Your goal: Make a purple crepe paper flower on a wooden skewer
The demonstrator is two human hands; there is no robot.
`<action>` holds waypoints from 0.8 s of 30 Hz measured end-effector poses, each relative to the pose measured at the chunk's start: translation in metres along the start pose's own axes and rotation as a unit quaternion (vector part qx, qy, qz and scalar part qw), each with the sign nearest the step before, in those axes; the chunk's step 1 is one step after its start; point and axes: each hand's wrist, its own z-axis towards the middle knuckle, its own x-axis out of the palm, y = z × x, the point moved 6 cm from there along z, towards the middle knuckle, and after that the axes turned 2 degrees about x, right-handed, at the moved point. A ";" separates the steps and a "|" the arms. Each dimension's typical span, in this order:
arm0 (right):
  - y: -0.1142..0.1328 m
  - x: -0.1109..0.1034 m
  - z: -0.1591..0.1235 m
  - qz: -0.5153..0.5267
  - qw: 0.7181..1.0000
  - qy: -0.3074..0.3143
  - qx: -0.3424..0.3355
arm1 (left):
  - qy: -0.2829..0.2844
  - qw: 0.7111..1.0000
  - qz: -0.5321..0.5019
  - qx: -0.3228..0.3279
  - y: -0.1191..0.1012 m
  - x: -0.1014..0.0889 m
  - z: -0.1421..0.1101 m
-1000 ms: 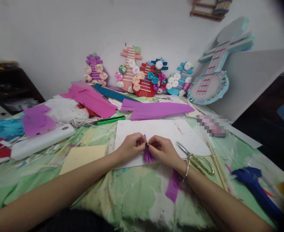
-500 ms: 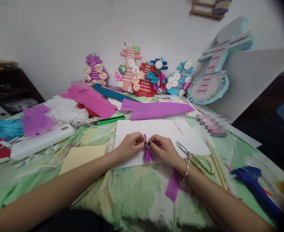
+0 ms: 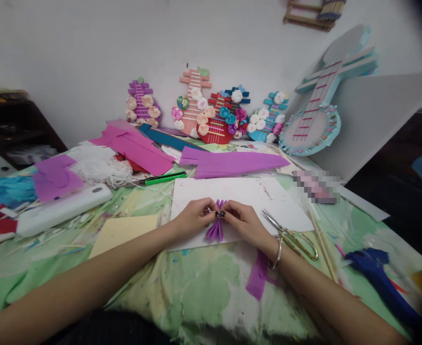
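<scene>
My left hand and my right hand meet over a white board, thumbs and fingertips pinched together. Between them is a small pleated piece of purple crepe paper, gathered at its waist and fanning out above and below the fingertips. Whether a thread lies around the waist is too small to tell. The white board lies flat beneath both hands. Just right of my right hand, gold-handled scissors rest partly on the board with blades slightly apart. A purple paper scrap lies under my right wrist.
Beyond the board lie a purple paper sheet, a green cutter and tangled white string. A blue glue gun is at right, a white power strip at left. Decorated lute shapes lean against the wall.
The pleated purple paper has turned slightly between my fingers; its lower fan now points more to the left and more of its upper fan shows. Both hands keep almost the same place.
</scene>
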 end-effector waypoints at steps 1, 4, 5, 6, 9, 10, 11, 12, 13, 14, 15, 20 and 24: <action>-0.001 0.000 0.000 0.000 1.000 -0.004 0.001 | -0.001 1.000 -0.002 -0.005 0.000 -0.001 0.000; -0.002 -0.001 0.000 0.003 1.000 -0.012 0.008 | 0.000 1.000 -0.009 -0.006 0.000 -0.002 0.001; -0.002 -0.001 0.000 0.004 1.000 -0.014 0.009 | 0.003 1.000 -0.011 -0.004 -0.001 -0.002 0.001; -0.003 -0.002 0.000 0.003 1.000 -0.016 0.011 | 0.005 1.000 -0.013 -0.003 -0.001 -0.001 0.002; -0.003 -0.003 -0.001 -0.002 1.000 -0.023 0.009 | 0.006 1.000 -0.017 -0.004 0.001 -0.002 0.003; -0.003 -0.004 -0.001 -0.004 1.000 -0.026 0.010 | 0.004 1.000 -0.017 -0.005 0.001 -0.003 0.003; -0.003 -0.005 -0.001 -0.006 0.999 -0.029 0.012 | 0.000 1.000 -0.018 -0.006 0.001 -0.003 0.003; -0.004 -0.005 -0.001 -0.007 0.999 -0.034 0.015 | -0.005 1.000 -0.019 -0.007 0.001 -0.005 0.003; -0.005 -0.006 0.000 -0.006 0.999 -0.038 0.021 | -0.013 1.000 -0.020 -0.008 0.000 -0.006 0.003; -0.006 -0.007 0.000 -0.005 0.999 -0.043 0.027 | -0.024 0.999 -0.019 -0.009 -0.001 -0.008 0.003; -0.007 -0.008 0.000 -0.002 0.998 -0.047 0.034 | -0.037 0.999 -0.018 -0.012 -0.002 -0.011 0.003; -0.011 -0.010 -0.001 -0.001 0.996 -0.066 0.059 | -0.102 0.994 0.009 -0.035 -0.003 -0.021 0.002; -0.012 -0.011 -0.002 -0.015 0.995 -0.076 0.064 | -0.130 0.990 0.049 -0.033 0.001 -0.026 0.002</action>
